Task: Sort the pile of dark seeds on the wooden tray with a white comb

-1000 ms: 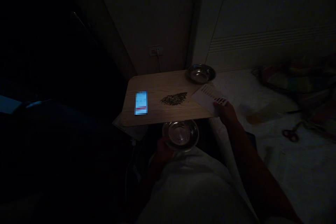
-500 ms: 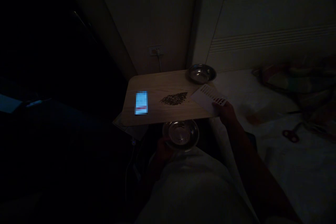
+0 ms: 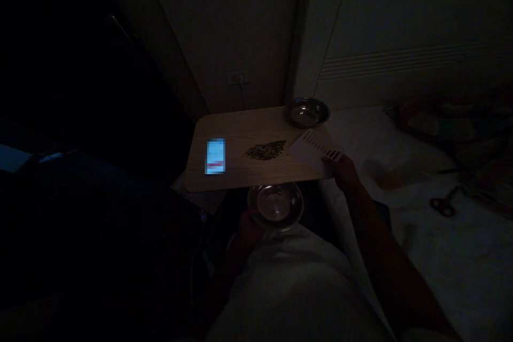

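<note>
My left hand [image 3: 251,228] grips the rim of a shiny metal bowl [image 3: 276,203], held just below the front edge of a wooden tabletop [image 3: 236,123]. Closed on the right end of a flat white card with a row of slots [image 3: 308,149] is my right hand [image 3: 342,171]. The card lies low over the right part of the tabletop; whether it touches the wood I cannot tell. A pile of small dark grains or seeds [image 3: 264,150] is spread on the wood, left of the card's edge.
A second metal bowl [image 3: 308,112] stands at the tabletop's back right corner. A lit phone [image 3: 215,156] lies on the left side. Scissors with red handles [image 3: 443,207] rest on the white bed [image 3: 428,256] at the right. A plugged-in socket [image 3: 238,77] is on the wall. The room is very dark.
The slotted card and my right hand have shifted very slightly left. The left hand, the bowl and the pile look unchanged.
</note>
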The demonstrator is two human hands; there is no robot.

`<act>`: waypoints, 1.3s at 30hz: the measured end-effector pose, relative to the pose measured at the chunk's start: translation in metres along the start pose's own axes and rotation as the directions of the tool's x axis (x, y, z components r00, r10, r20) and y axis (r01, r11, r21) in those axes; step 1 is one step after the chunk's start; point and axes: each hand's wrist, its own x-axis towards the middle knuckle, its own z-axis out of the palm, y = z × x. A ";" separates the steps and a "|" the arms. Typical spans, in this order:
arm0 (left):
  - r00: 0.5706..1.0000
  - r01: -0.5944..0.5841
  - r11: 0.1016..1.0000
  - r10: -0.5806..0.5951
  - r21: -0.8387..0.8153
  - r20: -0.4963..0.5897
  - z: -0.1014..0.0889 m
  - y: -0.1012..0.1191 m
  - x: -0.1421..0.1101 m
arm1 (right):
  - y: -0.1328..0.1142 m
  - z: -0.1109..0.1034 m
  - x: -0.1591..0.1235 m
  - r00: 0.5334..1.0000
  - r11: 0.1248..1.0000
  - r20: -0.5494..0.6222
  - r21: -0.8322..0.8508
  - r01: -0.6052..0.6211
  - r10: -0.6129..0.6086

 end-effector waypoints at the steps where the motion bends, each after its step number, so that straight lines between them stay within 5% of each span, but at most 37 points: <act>1: 1.000 0.007 1.000 -0.007 -0.001 -0.003 0.000 0.000 0.000 | 0.000 0.000 0.000 1.000 1.000 0.009 -0.016 0.006 -0.006; 10: 0.996 -0.049 0.999 0.049 0.007 -0.071 -0.003 -0.001 0.001 | 0.001 0.000 0.002 0.990 0.994 0.101 -0.049 0.102 -0.097; 21: 0.999 -0.050 0.998 0.050 -0.024 0.012 -0.006 -0.002 0.001 | 0.007 0.018 0.009 0.986 0.987 0.059 -0.001 0.159 -0.159; 27: 0.997 -0.075 0.997 0.075 -0.014 0.000 -0.005 -0.002 -0.003 | -0.003 0.026 0.018 0.966 0.970 -0.093 -0.038 0.239 -0.241; 39: 1.000 -0.012 1.000 0.012 -0.019 -0.018 0.003 0.002 -0.007 | -0.002 0.038 0.008 0.937 0.934 -0.042 -0.113 0.340 -0.346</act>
